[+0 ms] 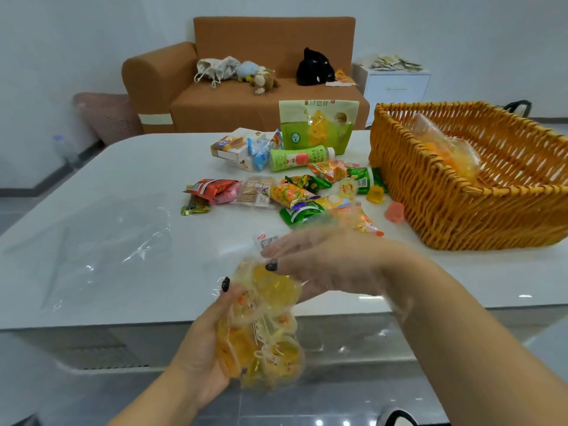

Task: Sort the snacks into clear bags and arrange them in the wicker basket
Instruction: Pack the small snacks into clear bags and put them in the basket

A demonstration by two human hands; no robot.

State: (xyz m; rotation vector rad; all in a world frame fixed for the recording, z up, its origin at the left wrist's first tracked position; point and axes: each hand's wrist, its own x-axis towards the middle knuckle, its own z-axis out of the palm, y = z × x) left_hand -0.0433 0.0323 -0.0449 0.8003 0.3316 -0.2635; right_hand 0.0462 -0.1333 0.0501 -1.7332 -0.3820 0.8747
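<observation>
The left hand point(204, 342) grips a clear plastic bag of yellow jelly cups point(264, 330) from its left side, fingers curled round it, at the near edge of the white glossy tabletop point(123, 167). The right hand point(316, 265) is blurred; its fingers lie extended at the top of that bag, and whether they pinch the film cannot be told. A woven orange wicker basket point(455, 210) stands at the right of the tabletop, with a second filled clear bag of orange and yellow snacks point(445, 146) lying inside it. Between the basket and the tabletop's middle lies a loose pile of mixed wrapped snacks point(295, 192), with a green bottle point(299, 159) on its side and a green stand-up pouch point(318, 126) behind it. An empty flat clear bag point(101, 244) lies at the left.
</observation>
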